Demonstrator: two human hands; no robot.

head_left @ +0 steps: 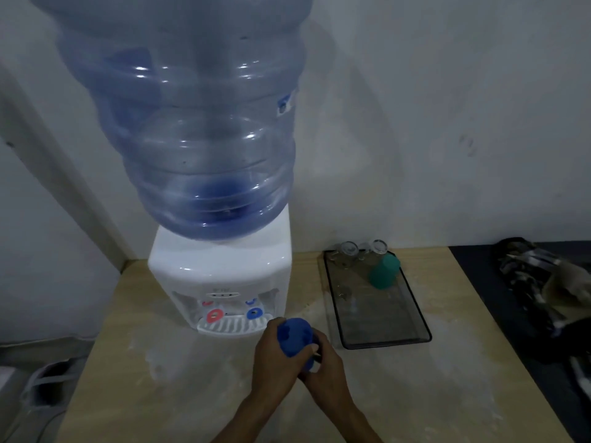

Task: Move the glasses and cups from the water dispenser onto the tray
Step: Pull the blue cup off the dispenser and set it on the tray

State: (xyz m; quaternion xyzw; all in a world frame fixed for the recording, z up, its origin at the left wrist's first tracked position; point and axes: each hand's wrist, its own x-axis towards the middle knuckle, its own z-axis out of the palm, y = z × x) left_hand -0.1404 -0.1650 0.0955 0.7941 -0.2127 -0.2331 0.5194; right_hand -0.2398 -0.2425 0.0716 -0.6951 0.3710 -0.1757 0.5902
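A blue plastic cup (295, 340) is held upside down between both hands, just right of the dispenser's drip grille (232, 326). My left hand (275, 350) wraps its left side and my right hand (323, 359) grips its lower right part. The white water dispenser (220, 270) carries a large blue bottle (198, 123). On the dark glass tray (383, 318) to the right, a green cup (383, 271) stands upside down beside two clear glasses (348, 252), (379, 247) at the far end.
The wooden table (192, 394) ends at a wall behind. A dark cloth bundle (550, 289) lies right of the tray on a dark surface. A shoe (44, 388) sits on the floor at the left.
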